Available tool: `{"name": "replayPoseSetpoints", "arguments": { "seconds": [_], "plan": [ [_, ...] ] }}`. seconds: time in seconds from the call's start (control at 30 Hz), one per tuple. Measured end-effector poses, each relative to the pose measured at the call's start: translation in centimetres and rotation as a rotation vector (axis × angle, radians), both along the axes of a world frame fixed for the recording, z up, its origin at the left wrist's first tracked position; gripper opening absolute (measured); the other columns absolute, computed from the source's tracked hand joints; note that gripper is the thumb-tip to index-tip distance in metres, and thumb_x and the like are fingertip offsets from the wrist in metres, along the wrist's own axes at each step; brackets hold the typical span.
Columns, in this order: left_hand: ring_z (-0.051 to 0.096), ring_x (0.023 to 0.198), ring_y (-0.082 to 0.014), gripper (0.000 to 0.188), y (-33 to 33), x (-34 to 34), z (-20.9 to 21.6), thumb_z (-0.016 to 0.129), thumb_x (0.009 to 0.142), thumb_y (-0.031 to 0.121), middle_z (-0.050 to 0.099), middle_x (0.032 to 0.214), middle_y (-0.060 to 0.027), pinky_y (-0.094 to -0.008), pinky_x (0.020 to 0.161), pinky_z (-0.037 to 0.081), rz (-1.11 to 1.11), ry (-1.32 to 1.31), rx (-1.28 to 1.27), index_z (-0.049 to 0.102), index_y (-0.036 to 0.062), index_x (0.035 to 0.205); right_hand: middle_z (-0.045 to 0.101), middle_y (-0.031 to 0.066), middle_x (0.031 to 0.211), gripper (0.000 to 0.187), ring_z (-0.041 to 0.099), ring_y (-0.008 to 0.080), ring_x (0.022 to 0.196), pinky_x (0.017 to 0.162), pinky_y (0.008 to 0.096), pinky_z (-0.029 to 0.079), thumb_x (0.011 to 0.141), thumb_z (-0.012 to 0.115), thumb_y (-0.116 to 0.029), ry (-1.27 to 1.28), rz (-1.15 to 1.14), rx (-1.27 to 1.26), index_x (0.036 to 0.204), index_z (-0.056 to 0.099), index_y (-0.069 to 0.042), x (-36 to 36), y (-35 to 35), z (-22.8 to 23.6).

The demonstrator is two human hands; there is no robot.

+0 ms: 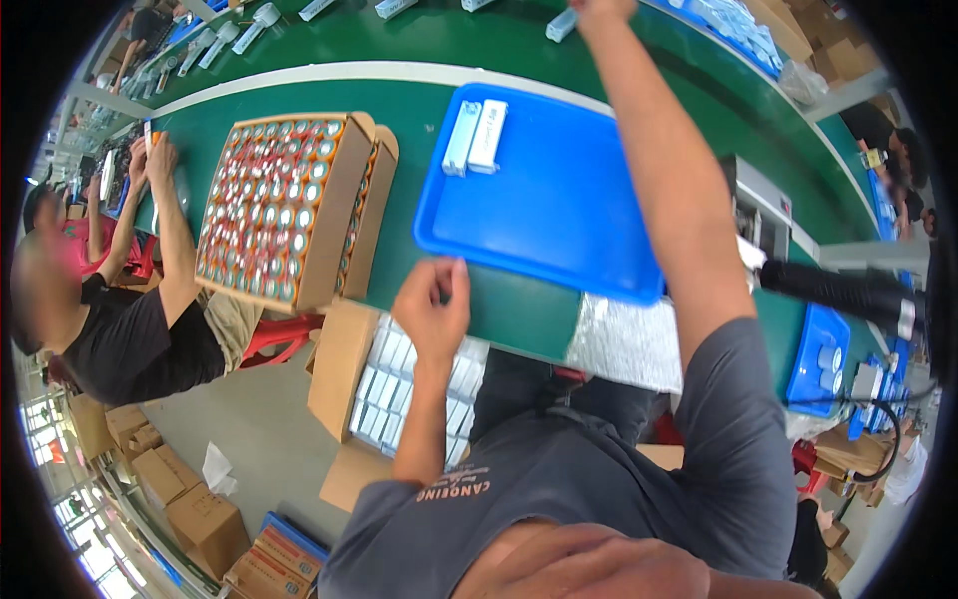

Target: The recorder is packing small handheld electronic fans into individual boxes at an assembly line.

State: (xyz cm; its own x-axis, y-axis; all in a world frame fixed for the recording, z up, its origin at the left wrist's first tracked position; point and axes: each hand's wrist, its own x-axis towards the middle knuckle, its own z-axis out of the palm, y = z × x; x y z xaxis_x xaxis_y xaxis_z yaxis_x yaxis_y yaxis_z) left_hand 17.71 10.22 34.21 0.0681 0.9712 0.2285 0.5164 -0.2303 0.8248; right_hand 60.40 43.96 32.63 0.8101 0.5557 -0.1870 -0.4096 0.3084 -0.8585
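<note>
My right arm stretches far across the green bench, and my right hand (606,9) is at the upper edge of the view. Its fingers are mostly cut off there, right beside a small light-blue and white box (562,26); whether they grip it is hidden. My left hand (434,307) hovers at the near left corner of a blue tray (559,200), fingers curled in loosely, and nothing shows in it. Two slim boxes lie side by side in the tray's far left part: a light-blue and white one (461,139) and a white one (488,136).
Left of the tray stands an open carton (339,215) packed with orange-and-silver cylinders. Below the bench edge, another carton (332,374) holds many white boxes. A silvery padded sheet (629,341) lies by my lap. One co-worker (140,319) sits at left; a black cylindrical object (838,290) juts in at right.
</note>
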Motion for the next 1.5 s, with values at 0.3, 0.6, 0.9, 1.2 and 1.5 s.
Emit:
{"name": "replayPoseSetpoints", "arguments": {
  "seconds": [0.3, 0.6, 0.9, 1.2, 1.5],
  "plan": [
    [0.062, 0.094, -0.0386, 0.042, 10.8, 8.9, 2.3, 0.075, 0.082, 0.034, 0.059, 0.098, -0.0194, -0.048, 0.075, 0.055, -0.205, 0.513, 0.591, 0.062, 0.0024, 0.107, 0.067, 0.0019, 0.083, 0.014, 0.064, 0.0102, 0.071, 0.066, 0.0256, 0.052, 0.099, 0.058, -0.012, -1.059, 0.618, 0.194, 0.104, 0.067, -0.002, -22.8, -34.2, 15.4],
    [0.065, 0.103, -0.0448, 0.042, 15.8, 9.0, 2.1, 0.068, 0.08, 0.036, 0.064, 0.115, -0.0249, -0.0549, 0.087, 0.054, -0.183, 0.918, 0.296, 0.073, 0.001, 0.103, 0.074, 0.014, 0.098, 0.028, 0.073, 0.0192, 0.088, 0.077, 0.0313, 0.057, 0.092, 0.072, -0.013, -0.705, 1.038, 0.093, 0.115, 0.068, 0.003, -14.1, -70.3, 15.2],
    [0.069, 0.101, -0.0376, 0.027, 12.3, 9.7, 3.6, 0.073, 0.082, 0.02, 0.072, 0.107, -0.0192, -0.0479, 0.087, 0.054, -0.458, 0.785, 0.146, 0.073, 0.0048, 0.104, 0.064, 0.0248, 0.125, 0.082, 0.059, 0.0384, 0.122, 0.098, 0.0462, 0.052, 0.077, 0.073, -0.067, -1.149, -0.656, -1.474, 0.138, 0.059, -0.014, 11.4, -86.6, 9.4],
    [0.064, 0.11, -0.0376, 0.026, 4.3, 10.6, 4.3, 0.066, 0.088, 0.015, 0.065, 0.123, -0.0169, -0.0436, 0.092, 0.051, -0.603, 0.667, 0.201, 0.071, 0.0055, 0.112, 0.053, 0.034, 0.135, 0.09, 0.052, 0.0459, 0.127, 0.107, 0.0501, 0.044, 0.069, 0.076, -0.074, -1.093, -0.542, -1.669, 0.134, 0.064, -0.012, 22.8, -90.5, 2.6],
    [0.052, 0.126, -0.0315, 0.041, 1.8, 9.6, 3.4, 0.055, 0.097, 0.004, 0.057, 0.137, -0.0146, -0.048, 0.106, 0.038, -0.599, 0.603, 0.688, 0.057, 0.01, 0.137, 0.055, 0.02, 0.131, 0.06, 0.056, 0.0392, 0.12, 0.1, 0.0447, 0.049, 0.071, 0.091, -0.037, -1.3, -0.349, -1.097, 0.12, 0.069, -0.009, 6.9, -82.7, 7.9]
  ]
}}
